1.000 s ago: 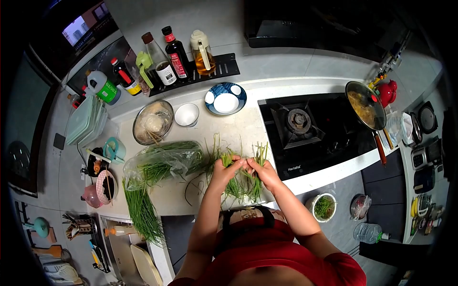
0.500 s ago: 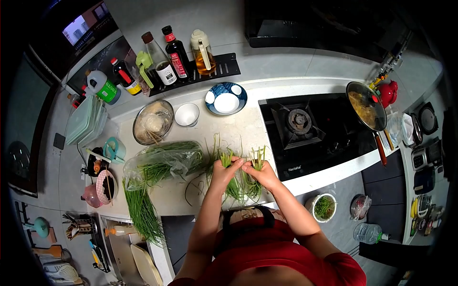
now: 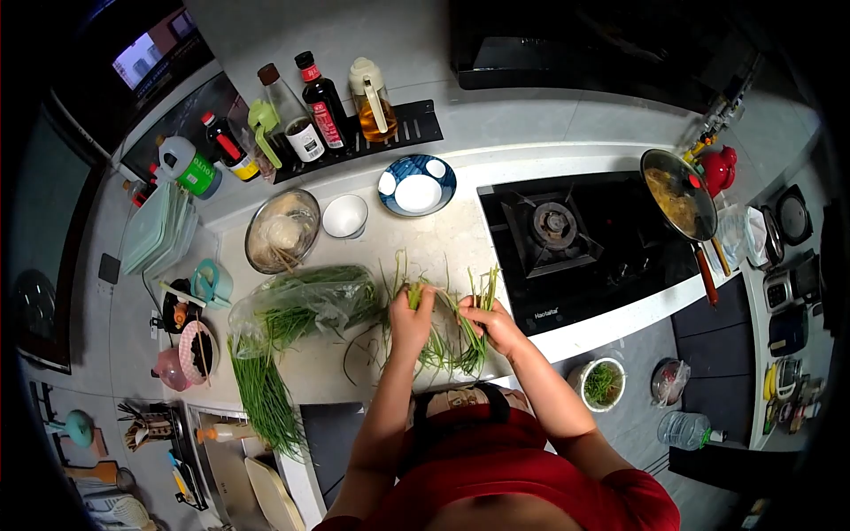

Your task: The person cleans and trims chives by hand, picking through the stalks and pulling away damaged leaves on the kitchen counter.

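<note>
Currently both hands are over the near part of the worktop (image 3: 443,248), close together but apart. The left hand (image 3: 410,324) is curled around green stalks (image 3: 415,293), fingers closed. The right hand (image 3: 492,324) pinches a second bunch (image 3: 473,356) between thumb and bent fingers, the grip partly closed. Thin loose strands lie between and just beyond them.

The right bunch runs near to far, its upper ends leaning far and right and its lower part hanging toward the person. The left stalks poke up from the fist, pointing far.

To the left, a clear plastic bag (image 3: 341,288) holds long chives; more chives (image 3: 266,389) spill over the near edge, pointing near and slightly right. Beyond the bag, a metal bowl (image 3: 250,241) contains a pale lump in plastic. A pink bowl (image 3: 184,351) far left holds dark pieces, a glass-lidded pan (image 3: 677,198) on the right yellowish food, and a white tub (image 3: 600,409) below green scraps.
</note>
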`<action>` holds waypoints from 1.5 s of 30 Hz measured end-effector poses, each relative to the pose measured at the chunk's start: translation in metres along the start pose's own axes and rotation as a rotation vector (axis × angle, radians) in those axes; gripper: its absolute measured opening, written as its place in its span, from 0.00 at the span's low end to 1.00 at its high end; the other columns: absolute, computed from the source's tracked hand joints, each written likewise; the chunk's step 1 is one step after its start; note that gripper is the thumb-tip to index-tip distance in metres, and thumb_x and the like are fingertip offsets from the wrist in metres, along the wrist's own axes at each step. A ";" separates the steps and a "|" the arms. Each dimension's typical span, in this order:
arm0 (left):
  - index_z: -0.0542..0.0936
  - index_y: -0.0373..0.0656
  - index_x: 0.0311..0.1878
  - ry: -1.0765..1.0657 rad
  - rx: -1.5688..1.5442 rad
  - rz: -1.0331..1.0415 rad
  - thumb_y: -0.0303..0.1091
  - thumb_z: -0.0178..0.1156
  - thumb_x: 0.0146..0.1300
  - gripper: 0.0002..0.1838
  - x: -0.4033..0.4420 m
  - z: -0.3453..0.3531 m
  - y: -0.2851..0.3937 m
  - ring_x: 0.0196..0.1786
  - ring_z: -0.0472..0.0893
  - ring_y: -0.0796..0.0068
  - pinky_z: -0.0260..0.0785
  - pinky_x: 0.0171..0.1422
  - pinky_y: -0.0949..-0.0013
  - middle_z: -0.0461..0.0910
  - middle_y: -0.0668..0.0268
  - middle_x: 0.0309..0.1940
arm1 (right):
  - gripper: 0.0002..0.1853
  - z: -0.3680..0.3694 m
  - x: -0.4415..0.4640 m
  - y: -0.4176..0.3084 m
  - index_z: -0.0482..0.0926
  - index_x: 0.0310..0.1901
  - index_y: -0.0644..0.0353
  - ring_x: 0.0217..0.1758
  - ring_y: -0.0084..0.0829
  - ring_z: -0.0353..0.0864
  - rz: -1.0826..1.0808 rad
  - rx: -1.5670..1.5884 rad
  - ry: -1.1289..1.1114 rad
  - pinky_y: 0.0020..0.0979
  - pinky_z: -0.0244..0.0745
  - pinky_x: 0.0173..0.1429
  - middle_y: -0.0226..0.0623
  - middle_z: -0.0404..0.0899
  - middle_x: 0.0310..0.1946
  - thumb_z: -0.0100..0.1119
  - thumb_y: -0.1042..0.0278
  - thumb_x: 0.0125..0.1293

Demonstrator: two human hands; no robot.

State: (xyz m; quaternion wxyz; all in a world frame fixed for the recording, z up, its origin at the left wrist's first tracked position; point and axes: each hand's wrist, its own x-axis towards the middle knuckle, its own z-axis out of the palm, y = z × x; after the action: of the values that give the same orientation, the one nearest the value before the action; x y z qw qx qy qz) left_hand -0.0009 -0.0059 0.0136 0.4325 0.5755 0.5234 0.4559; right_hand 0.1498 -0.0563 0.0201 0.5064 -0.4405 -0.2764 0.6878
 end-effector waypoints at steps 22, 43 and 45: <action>0.78 0.33 0.35 -0.359 -0.303 -0.163 0.29 0.60 0.55 0.08 -0.003 -0.006 0.027 0.29 0.74 0.83 0.66 0.35 0.77 0.79 0.68 0.26 | 0.08 0.014 -0.001 -0.005 0.79 0.28 0.60 0.15 0.12 0.58 -0.148 -0.240 0.052 0.17 0.50 0.18 0.25 0.74 0.19 0.60 0.65 0.58; 0.77 0.34 0.31 -0.168 -0.100 -0.020 0.34 0.57 0.59 0.11 -0.009 -0.002 0.019 0.25 0.72 0.83 0.65 0.31 0.77 0.76 0.68 0.22 | 0.05 0.024 -0.005 0.004 0.79 0.30 0.66 0.26 0.18 0.73 -0.249 -0.281 0.223 0.19 0.67 0.33 0.32 0.78 0.23 0.60 0.73 0.56; 0.76 0.35 0.29 -0.152 -0.031 0.028 0.35 0.56 0.60 0.11 -0.007 -0.004 0.016 0.24 0.72 0.80 0.65 0.31 0.76 0.76 0.66 0.21 | 0.06 0.023 -0.006 0.003 0.80 0.30 0.65 0.29 0.19 0.73 -0.169 -0.247 0.219 0.21 0.68 0.37 0.31 0.79 0.24 0.60 0.71 0.56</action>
State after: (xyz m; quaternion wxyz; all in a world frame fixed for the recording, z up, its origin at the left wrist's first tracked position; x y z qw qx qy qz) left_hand -0.0015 -0.0144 0.0292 0.4733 0.6089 0.4739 0.4251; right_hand 0.1291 -0.0617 0.0305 0.5316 -0.5467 -0.3380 0.5516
